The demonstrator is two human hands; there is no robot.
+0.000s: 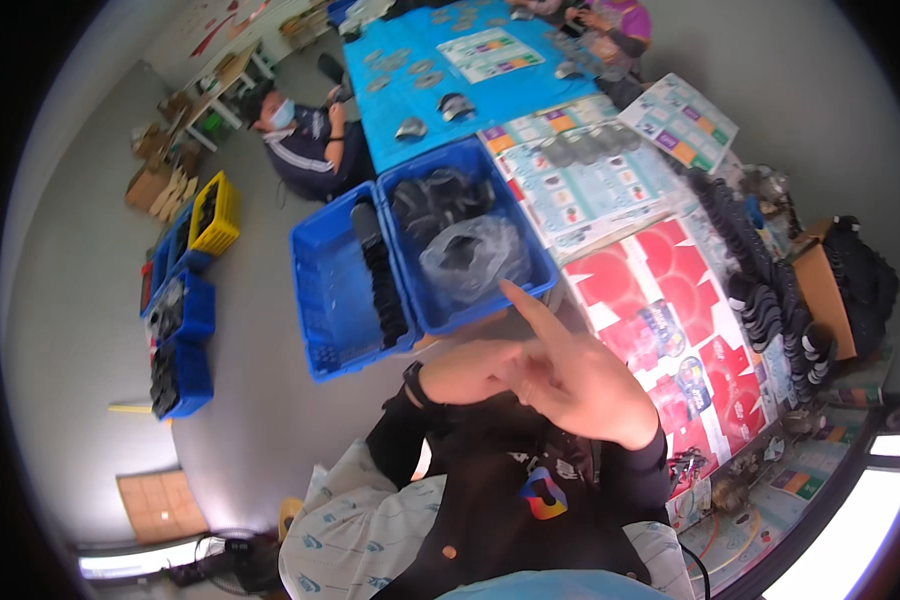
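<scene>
My right hand [580, 385] is raised in front of my chest with its index finger stretched out toward a blue crate [535, 262] that holds a crumpled clear plastic bag [473, 255] and black parts. It lies over the fingers of my left hand [465, 370], which comes in from the left with a dark watch [413, 383] on the wrist. I see nothing held in either hand. My left fingers are hidden behind the right hand. Both sleeves are dark.
A second blue crate [332, 300] with a row of black parts stands beside the first. Red and pale printed sheets [670, 290] cover the table, with stacked black parts [770, 300] along its right. One person [305, 135] sits by the blue-covered table [420, 95], another [610, 25] at its far end. More crates [185, 330] stand on the floor.
</scene>
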